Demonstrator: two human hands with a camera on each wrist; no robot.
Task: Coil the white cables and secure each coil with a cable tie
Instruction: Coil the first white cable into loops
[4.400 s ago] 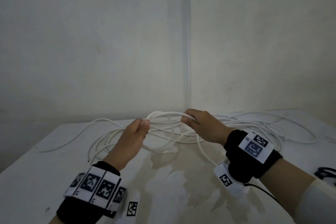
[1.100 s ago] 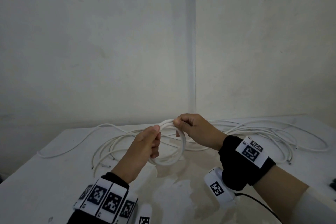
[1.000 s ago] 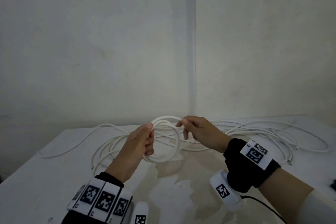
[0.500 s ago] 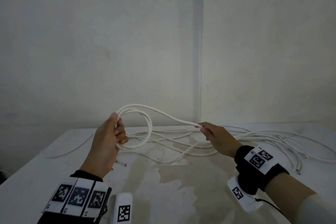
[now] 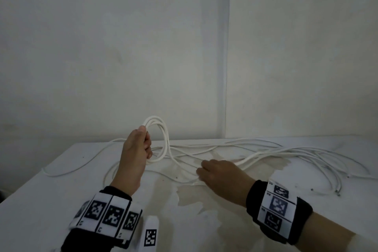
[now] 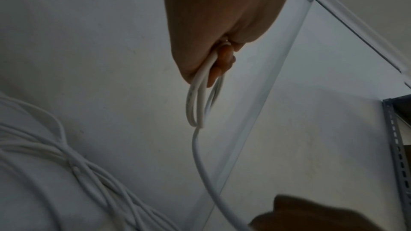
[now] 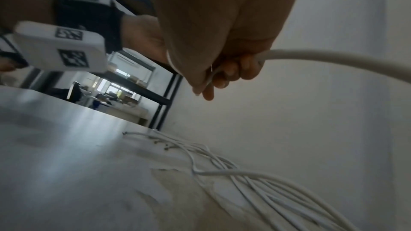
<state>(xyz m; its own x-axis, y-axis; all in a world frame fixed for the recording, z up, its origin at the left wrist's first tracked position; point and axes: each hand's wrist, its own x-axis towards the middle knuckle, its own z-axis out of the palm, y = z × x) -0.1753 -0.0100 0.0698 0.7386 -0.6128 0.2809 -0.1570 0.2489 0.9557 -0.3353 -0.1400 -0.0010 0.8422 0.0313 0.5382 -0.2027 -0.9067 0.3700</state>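
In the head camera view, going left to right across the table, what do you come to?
Stray cable end → left hand → coil → right hand → loose cables

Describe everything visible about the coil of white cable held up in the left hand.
The coil is a few loops of smooth, round white cable, plastic-looking, standing roughly upright above the table. The left hand grips its near side, fingers curled round the bunched strands. One strand trails down from the loops to the right hand, which holds it low over the table. No tie shows on it.
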